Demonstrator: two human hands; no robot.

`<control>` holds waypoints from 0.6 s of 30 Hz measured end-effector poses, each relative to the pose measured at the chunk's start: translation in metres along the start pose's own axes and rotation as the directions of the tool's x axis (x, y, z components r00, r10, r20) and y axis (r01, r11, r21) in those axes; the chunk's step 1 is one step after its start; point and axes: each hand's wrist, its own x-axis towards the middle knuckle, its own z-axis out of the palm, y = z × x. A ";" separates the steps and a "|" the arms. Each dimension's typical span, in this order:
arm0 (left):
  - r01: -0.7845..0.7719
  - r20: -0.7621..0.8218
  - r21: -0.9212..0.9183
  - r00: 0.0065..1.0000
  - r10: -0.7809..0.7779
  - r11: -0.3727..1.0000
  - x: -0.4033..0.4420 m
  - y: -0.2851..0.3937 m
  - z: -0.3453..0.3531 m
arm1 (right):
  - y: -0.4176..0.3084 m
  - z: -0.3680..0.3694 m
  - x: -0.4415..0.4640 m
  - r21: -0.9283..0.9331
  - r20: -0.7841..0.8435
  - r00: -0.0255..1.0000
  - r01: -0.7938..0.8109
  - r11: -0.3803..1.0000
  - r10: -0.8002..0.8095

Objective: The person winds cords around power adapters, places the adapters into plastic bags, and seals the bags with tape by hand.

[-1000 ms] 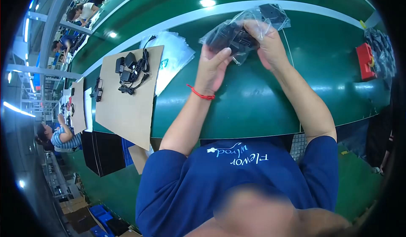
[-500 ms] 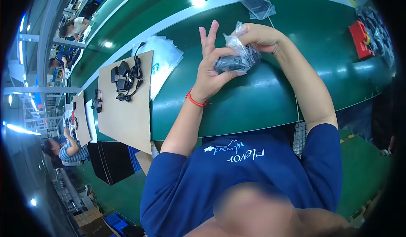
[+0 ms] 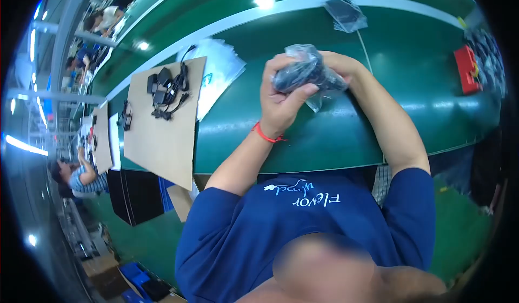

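the left hand [image 3: 281, 92] clenches a wrapped bundle [image 3: 299, 75] over the green table [image 3: 324, 141]; its fingers, raised before, now curl round it. the bundle partly hides the right hand [image 3: 336, 64], whose grip i cannot tell. beyond lies a bagged flat item [image 3: 346, 14]; left, clear bags [image 3: 226, 68] and black adapters [image 3: 163, 87] on cardboard [image 3: 157, 141].

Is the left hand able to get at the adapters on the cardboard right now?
Probably not as it is: the left hand grips the bagged bundle, though only flat plastic bags and bench lie before the adapters.
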 end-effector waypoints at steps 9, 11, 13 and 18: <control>-0.164 -0.332 0.019 0.930 0.161 0.986 0.020 0.020 -0.018 | -0.058 0.040 -0.008 -0.397 -0.071 0.853 0.451 0.799 -0.517; -0.074 -0.307 0.160 0.944 0.121 0.984 0.020 0.007 -0.022 | -0.040 0.068 0.000 -0.732 -0.022 0.832 0.364 0.575 -0.555; -0.048 -0.322 0.071 0.944 0.068 0.996 0.021 0.004 -0.017 | -0.019 0.096 0.005 -0.992 0.108 0.768 0.041 -0.120 -0.632; 0.050 -0.182 0.288 0.983 0.004 0.956 0.026 0.002 -0.028 | -0.013 0.125 0.012 -0.995 -0.085 0.677 -0.016 0.102 -0.731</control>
